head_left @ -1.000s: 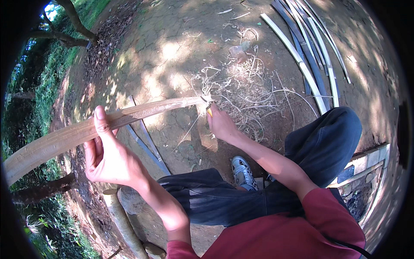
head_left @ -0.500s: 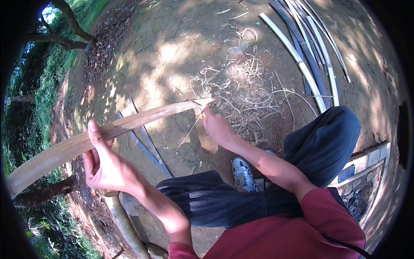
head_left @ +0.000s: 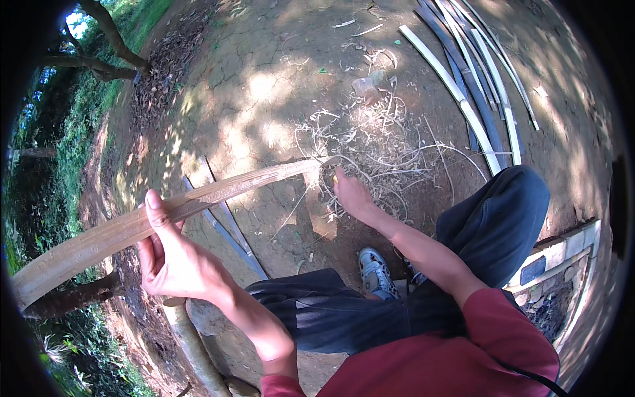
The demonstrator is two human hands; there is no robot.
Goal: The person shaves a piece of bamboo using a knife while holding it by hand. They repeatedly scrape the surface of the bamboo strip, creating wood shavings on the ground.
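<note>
My left hand (head_left: 182, 255) is closed around a long pale bamboo strip (head_left: 218, 192), thumb on top and fingers underneath. The strip runs from the far left edge toward the middle of the view, narrowing to its far end. Just beyond that tip, my right hand (head_left: 354, 195) is closed on what looks like a knife (head_left: 335, 178). Only a bit of its yellow handle shows, and its blade is hard to make out. Curled shavings (head_left: 380, 142) lie in a heap on the ground by the strip's tip.
Several long split bamboo strips (head_left: 473, 79) lie at the far right. Two darker strips (head_left: 231, 231) rest on the ground beyond my left knee. A log (head_left: 192, 344) is at lower left, a framed brick-edged pit (head_left: 555, 271) at right, and tree branches (head_left: 109, 49) at far left.
My right hand has slid outward to the right, off the strip's tip. My left hand and the strip have shifted slightly right. The splayed sliver at the tip no longer shows.
</note>
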